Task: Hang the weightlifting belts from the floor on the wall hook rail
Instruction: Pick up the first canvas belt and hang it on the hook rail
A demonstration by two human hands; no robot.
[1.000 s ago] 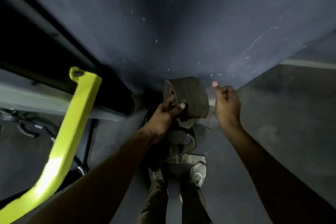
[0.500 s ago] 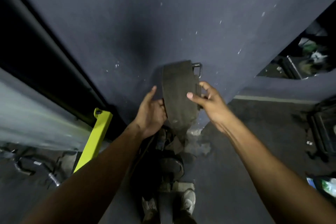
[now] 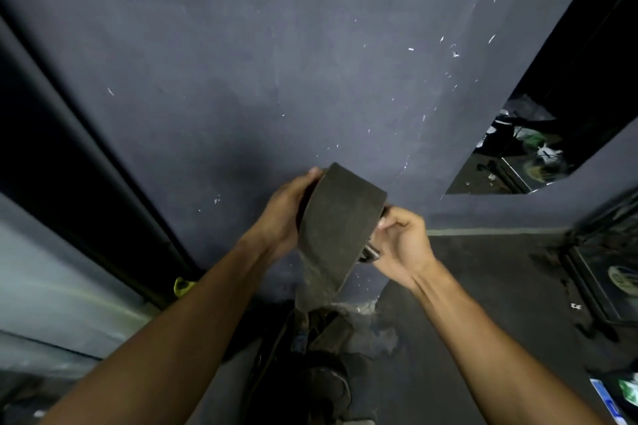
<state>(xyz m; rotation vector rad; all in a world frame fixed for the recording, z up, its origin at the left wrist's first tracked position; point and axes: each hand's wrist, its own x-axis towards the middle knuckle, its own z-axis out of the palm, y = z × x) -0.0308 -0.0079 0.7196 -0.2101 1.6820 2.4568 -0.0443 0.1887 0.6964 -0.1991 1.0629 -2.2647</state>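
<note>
Both hands hold one weightlifting belt [image 3: 336, 228] up in front of the dark wall [image 3: 276, 79], above the floor. The left hand [image 3: 284, 214] grips the belt's left edge, fingers curled over its upper end. The right hand [image 3: 402, 241] is closed on the belt's right side, where a metal buckle [image 3: 371, 254] shows just beside the palm. The belt is folded over at the top into a broad loop; its lower end hangs down toward a pile of further belts [image 3: 317, 338] lying on the floor [image 3: 483, 286] against the foot of the wall, near the person. Progress, as judged from this view: one belt is lifted clear of the pile and in hand, but it is not yet hung. No hook rail appears in the frame, so neither its position nor the number of belts already on it can be determined. At least a few belts remain on the floor; the exact count cannot be read in the dim light. Remaining work is therefore the hanging of the held belt, followed by the pickup and hanging of each belt in the pile. A yellow-green bracket [image 3: 183, 286] shows low at the left, beside a dark vertical frame [image 3: 86, 166].
</note>
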